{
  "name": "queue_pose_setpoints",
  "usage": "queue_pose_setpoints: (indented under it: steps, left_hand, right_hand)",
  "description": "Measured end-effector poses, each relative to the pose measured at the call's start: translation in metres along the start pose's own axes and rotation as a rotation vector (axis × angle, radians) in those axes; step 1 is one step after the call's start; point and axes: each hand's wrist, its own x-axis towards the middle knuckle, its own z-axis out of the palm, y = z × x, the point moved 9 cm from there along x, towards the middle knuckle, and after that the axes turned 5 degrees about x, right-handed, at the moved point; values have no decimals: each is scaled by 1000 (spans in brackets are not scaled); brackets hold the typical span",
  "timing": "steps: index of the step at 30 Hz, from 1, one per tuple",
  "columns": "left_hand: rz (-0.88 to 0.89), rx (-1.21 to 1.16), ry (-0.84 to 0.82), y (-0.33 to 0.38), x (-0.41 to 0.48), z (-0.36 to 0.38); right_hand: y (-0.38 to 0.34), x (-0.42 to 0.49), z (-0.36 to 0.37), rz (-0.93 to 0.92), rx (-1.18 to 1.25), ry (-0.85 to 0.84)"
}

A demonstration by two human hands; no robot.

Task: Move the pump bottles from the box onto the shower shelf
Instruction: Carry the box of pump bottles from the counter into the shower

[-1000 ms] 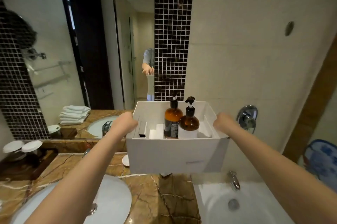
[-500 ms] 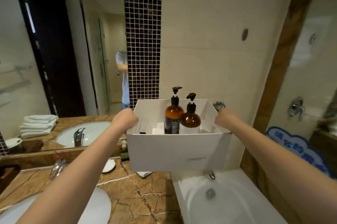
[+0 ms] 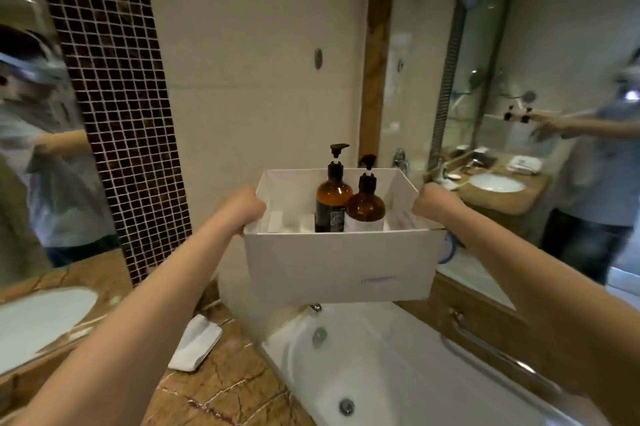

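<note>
At the far left a mirror (image 3: 52,148) carries a blurred reflection of the person, and below it a white basin (image 3: 41,325) sits in the brown marble counter (image 3: 221,387), where a folded white cloth (image 3: 195,347) lies near the tub edge. The left hand (image 3: 247,209) is clenched over the left rim of the white cardboard box (image 3: 341,269), which hangs in the air above the corner of the bathtub (image 3: 381,373), held level. Both pump bottles stand upright inside it, toward the back and a little right of middle: the taller amber pump bottle (image 3: 333,198) with a dark label, and touching it on the right the squat round amber pump bottle (image 3: 366,205). Their long axes run vertical, pump heads clearing the rim, so they would be lifted straight up by the neck. The right hand (image 3: 431,204) grips the right rim in the same closed way and is, by my reading, the nearer hand to the squat bottle, while the tall one sits about between the two. Neither hand is free, so the box likely needs setting down or a one-handed hold first. To the right, beyond the wood-trimmed wall, glass shows a shower head (image 3: 528,96); no shower shelf can be clearly made out.
</note>
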Motion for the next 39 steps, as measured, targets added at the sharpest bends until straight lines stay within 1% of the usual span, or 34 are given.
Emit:
queue_pose_setpoints:
  steps: [4,7,10,13,16,21,24,27,32,36,39]
  left_hand:
    - [173,-19,-68,55,-1,22]
    - [271,-26,-119,99,-12,44]
    - [366,-36,-182,147,-34,69]
    - [453,-100,-264,195,-62,97]
    - [556,-77,-320,245,-103,118]
    - [791,-100,-416,326,-195,147]
    - [878,-175,-496,366,-257,163]
    - [966,-200,-538,397,-325,177]
    - [1150,-165,-590,438,-448,191]
    - [1268,-203,-711,458,-546,201]
    - [1381,-181,-786,465,-623,208]
  right_hand:
    - [60,-33,-35,140,28,87]
    - [108,-65,-62,242,32,151]
    - [155,-107,-91,351,12,235]
    - [202,-154,-118,461,5,276]
    - [247,-212,-147,583,12,344]
    - [305,-328,-194,761,42,437]
    - [329,-405,-221,873,19,496]
    - [345,-487,-244,1000,-19,541]
    - [359,-627,-267,1167,-85,636]
    - [365,-734,-274,1317,-111,681]
    - [362,-814,-276,1422,-101,739]
